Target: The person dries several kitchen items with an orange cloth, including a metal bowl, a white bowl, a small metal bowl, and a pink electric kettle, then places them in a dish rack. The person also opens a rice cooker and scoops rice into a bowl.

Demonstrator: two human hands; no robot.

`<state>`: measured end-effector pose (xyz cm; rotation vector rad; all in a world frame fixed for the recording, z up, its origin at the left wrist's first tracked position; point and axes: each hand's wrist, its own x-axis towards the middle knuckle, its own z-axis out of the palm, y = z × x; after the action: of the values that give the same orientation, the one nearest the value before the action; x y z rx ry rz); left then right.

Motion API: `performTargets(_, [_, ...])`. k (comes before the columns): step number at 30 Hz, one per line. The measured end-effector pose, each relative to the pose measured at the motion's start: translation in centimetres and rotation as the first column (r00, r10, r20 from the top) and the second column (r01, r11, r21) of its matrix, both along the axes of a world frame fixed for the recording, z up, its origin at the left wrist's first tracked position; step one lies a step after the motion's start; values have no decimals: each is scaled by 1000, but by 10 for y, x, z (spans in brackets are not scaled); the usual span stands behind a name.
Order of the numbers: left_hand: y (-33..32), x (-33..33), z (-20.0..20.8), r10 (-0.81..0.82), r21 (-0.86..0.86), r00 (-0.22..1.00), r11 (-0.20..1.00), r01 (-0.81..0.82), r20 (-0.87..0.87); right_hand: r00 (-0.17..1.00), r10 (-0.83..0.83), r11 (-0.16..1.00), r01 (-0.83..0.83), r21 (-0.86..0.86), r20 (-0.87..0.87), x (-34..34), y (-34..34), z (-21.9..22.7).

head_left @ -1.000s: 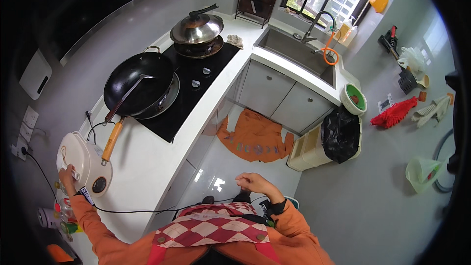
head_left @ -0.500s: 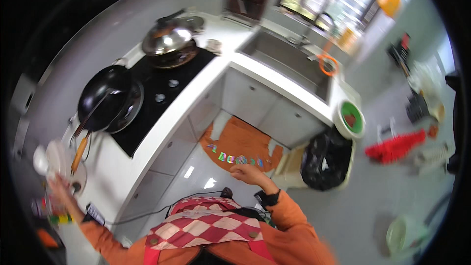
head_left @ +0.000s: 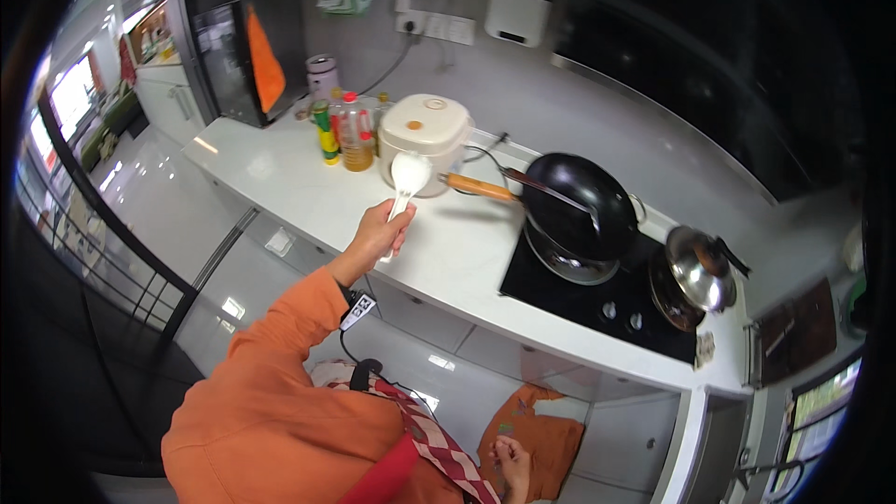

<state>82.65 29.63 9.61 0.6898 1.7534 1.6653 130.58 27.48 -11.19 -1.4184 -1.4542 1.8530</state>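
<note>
My left hand (head_left: pixel 383 231) is closed round the handle of a white spoon (head_left: pixel 409 175), its rounded head pointing up and away from me. Behind that head stands a cream rice cooker (head_left: pixel 427 121), lid down, on the white counter (head_left: pixel 467 243). Low in the picture, over the orange floor mat (head_left: pixel 555 434), my right hand (head_left: pixel 511 462) hangs with curled fingers; nothing shows in it. A black wok (head_left: pixel 583 196) with a wooden handle sits on the black hob (head_left: pixel 541 294), and a dark-handled spatula (head_left: pixel 551 191) rests in the wok.
Left of the cooker are an oil bottle (head_left: pixel 356 135), a yellow-green bottle (head_left: pixel 327 135) and a lilac canister (head_left: pixel 322 77). A lidded pan (head_left: pixel 695 271) occupies the hob's far right. An orange cloth (head_left: pixel 264 65) hangs at the back left. A black cable (head_left: pixel 350 345) trails beside my left forearm.
My view has swung left, from the sink corner to the counter with the rice cooker. The left hand now holds the white spoon raised before the cooker; my right hand stays low.
</note>
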Motion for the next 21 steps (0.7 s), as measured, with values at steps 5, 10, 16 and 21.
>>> performTargets(5, [-90, -112, -31, 296, 52, 952, 952, -301, 82, 956, 288, 932, -294, 211, 57, -124, 51, 27])
performTargets(10, [-149, -213, -67, 335, 12, 939, 942, -336, 78, 891, 439, 873, -453, 181, 113, -303, 58, 60])
performTargets(16, [-131, -237, -80, -15, 256, 960, 965, -59, 279, 728, 671, 599, -644, 476, 140, -476, 25, 119])
performTargets(21, [-73, -216, -64, -307, 272, 915, 933, 236, 261, 719, 639, 763, -550, 338, -273, -553, 31, 149])
